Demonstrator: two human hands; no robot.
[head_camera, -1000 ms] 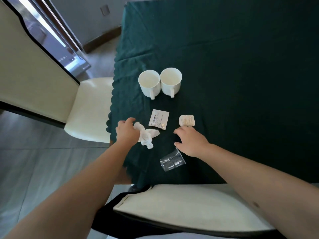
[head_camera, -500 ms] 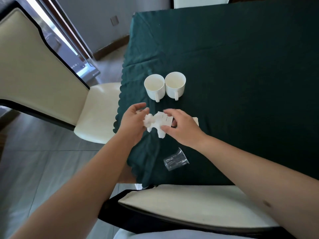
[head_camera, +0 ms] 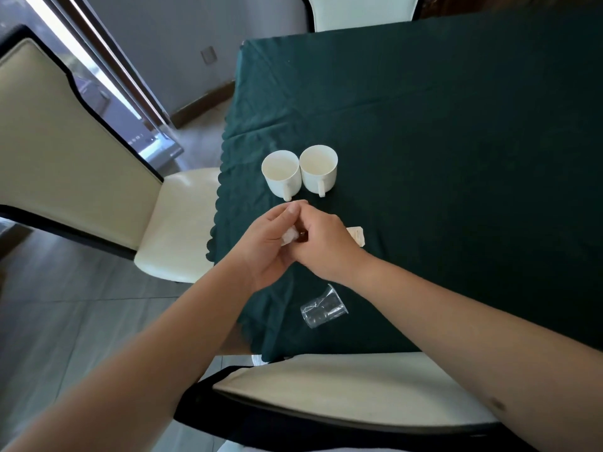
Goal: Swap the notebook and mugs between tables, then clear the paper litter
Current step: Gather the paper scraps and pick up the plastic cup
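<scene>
Two hands: meet above the near edge of the table (head_camera: 456,125), left hand (head_camera: 270,243) and right hand (head_camera: 323,246) pressed together around crumpled paper (head_camera: 289,237).
Head view, left hand: fingers curled about the paper wad, gripping it.
Head view, right hand: fingers curled against the same wad, pinching it from the other side.
Step in hand: paper litter is being gathered; judged as the last part of the task.
Mugs: two white mugs (head_camera: 300,172), touching side by side, upright, just beyond the hands.
Notebook: none in view.
Loose paper: one folded piece (head_camera: 357,235) lies on the cloth just beside the right hand.
Plastic cup: one clear cup (head_camera: 323,308), on its side near the table edge.
Chairs: three in view.
Next move: calls for freeing one hand to take the remaining piece.
</scene>
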